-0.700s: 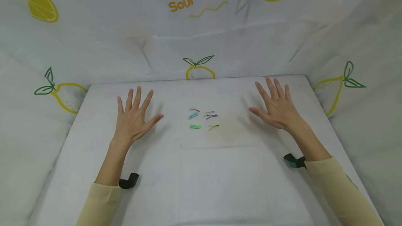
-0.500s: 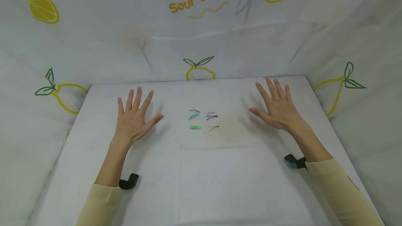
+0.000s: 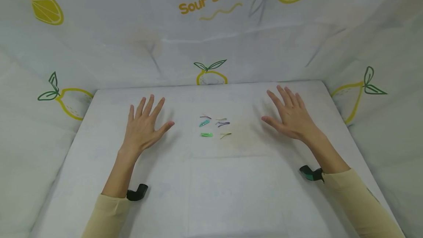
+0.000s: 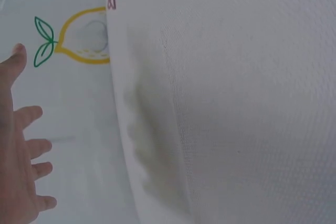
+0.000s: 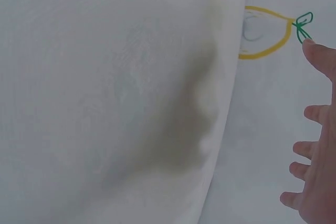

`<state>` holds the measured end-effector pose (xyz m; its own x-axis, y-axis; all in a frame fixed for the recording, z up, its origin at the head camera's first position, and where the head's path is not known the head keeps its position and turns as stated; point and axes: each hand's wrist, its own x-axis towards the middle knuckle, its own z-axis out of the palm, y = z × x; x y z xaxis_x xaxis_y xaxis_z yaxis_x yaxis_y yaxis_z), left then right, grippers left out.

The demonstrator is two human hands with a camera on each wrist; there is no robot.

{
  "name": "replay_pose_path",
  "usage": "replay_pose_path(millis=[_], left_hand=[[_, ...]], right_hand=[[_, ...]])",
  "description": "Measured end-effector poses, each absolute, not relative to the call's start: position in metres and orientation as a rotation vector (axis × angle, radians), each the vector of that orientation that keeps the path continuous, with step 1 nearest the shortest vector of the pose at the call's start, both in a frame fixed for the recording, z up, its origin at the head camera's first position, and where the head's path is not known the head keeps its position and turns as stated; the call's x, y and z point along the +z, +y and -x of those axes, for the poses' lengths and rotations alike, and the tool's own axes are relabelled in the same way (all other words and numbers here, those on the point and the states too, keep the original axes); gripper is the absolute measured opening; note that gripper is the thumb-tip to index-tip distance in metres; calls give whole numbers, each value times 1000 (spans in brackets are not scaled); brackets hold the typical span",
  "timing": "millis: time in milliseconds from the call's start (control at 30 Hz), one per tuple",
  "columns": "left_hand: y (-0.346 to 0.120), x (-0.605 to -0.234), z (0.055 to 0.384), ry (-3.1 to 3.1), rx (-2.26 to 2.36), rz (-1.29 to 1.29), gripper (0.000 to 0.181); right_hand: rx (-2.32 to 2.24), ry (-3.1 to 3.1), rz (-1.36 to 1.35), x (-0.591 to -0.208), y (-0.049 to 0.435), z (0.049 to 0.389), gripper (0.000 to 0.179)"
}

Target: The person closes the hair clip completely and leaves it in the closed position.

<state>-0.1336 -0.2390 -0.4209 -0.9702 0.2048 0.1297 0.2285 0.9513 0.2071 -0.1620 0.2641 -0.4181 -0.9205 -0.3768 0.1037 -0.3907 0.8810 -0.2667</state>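
Several small hair clips lie on the white tabletop (image 3: 231,194) between my hands in the head view. A green clip (image 3: 206,134) is at the near left, with a teal clip (image 3: 204,123) and a thin dark purplish clip (image 3: 205,116) behind it. To the right are a yellow clip (image 3: 226,134), a purple clip (image 3: 223,123) and a pale clip (image 3: 221,119); these last two lie close together. My left hand (image 3: 142,129) hovers left of the clips, fingers spread, holding nothing. On their right, my right hand (image 3: 292,118) is likewise spread and holds nothing.
A white curtain (image 3: 132,54) printed with lemons rises behind the table's far edge and along both sides. Dark wrist cameras (image 3: 137,192) jut inward from both forearms. Both hands cast shadows on the tabletop.
My left hand has shifted slightly to the right, and its fingers stand a little closer together. The right hand's fingertips have dropped slightly toward me. The clips lie as before.
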Motion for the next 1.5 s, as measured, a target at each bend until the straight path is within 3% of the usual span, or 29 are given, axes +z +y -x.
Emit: replay_pose_path(millis=[667, 1500], left_hand=[[-231, -423, 129, -2935, -463, 352, 77], [-219, -424, 126, -2989, -772, 426, 62]], right_hand=[[575, -2847, -705, -428, 247, 156, 82], [1082, -2848, -789, -437, 226, 150, 57]])
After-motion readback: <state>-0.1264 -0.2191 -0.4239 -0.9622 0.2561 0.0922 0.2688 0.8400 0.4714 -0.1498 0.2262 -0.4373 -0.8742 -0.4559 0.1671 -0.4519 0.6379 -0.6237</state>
